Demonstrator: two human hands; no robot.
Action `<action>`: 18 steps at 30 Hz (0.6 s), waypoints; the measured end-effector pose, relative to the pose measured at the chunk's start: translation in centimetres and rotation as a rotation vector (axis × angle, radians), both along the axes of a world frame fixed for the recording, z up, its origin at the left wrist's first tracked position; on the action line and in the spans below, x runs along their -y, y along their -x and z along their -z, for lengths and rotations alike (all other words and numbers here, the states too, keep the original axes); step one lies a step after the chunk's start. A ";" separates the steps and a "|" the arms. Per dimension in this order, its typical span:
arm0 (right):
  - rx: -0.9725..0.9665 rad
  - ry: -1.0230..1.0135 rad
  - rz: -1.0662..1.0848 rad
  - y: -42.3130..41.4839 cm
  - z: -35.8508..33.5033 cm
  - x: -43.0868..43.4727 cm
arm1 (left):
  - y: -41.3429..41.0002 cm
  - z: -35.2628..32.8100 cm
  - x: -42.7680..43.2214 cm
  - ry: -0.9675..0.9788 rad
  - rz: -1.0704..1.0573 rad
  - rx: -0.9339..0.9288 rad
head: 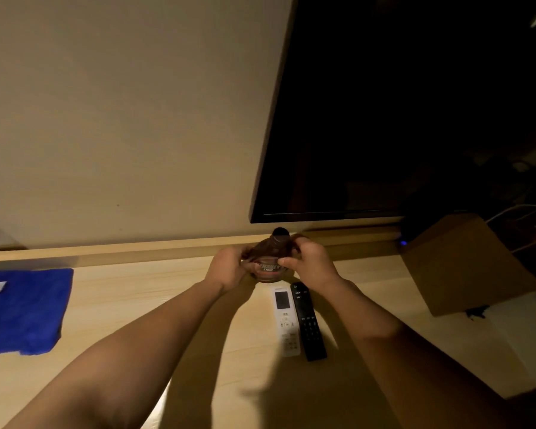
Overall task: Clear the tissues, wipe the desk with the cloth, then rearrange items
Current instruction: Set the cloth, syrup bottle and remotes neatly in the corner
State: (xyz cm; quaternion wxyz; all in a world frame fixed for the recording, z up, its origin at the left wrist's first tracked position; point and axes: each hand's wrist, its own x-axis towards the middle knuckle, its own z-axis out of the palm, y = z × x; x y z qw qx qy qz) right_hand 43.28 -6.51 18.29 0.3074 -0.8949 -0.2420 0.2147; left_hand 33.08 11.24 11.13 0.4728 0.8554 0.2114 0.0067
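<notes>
A brown syrup bottle [271, 258] with a dark cap stands upright at the back of the light wooden desk [167, 305], just under the television. My left hand [228, 269] grips its left side and my right hand [310, 264] grips its right side. A blue cloth [25, 309] lies folded flat at the desk's left. A white remote [287, 320] and a black remote [308, 322] lie side by side just in front of the bottle, between my forearms. No tissues are visible.
A large dark television [399, 119] hangs on the wall at the right. A cardboard box [464, 261] sits at the right end of the desk, with cables and a small blue light behind it. A raised wooden ledge [121, 247] runs along the wall.
</notes>
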 end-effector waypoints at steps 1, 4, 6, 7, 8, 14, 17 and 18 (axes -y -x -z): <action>0.015 0.018 -0.012 0.7 -0.1 -1.0 | 1.0 -0.4 -0.9 -0.013 -0.009 -0.005; 0.041 0.022 -0.065 3.3 -0.5 -4.3 | 4.3 -1.4 -3.9 -0.029 -0.052 -0.026; 0.052 0.004 -0.129 5.2 -0.8 -6.8 | 6.9 -2.1 -6.0 -0.035 -0.076 -0.043; 0.048 -0.005 -0.153 6.3 -1.0 -8.0 | 8.1 -2.3 -7.1 -0.038 -0.092 -0.054; 0.045 -0.010 -0.171 7.3 -1.1 -9.2 | 9.3 -2.4 -8.2 -0.039 -0.113 -0.063; 0.051 -0.009 -0.259 12.5 -1.0 -16.6 | 15.8 -2.8 -14.6 -0.030 -0.227 -0.127; 0.045 0.004 -0.295 14.7 -0.7 -20.1 | 18.7 -2.8 -17.3 -0.018 -0.245 -0.141; 0.047 0.004 -0.306 15.4 -0.6 -21.2 | 19.6 -2.6 -18.2 -0.015 -0.258 -0.145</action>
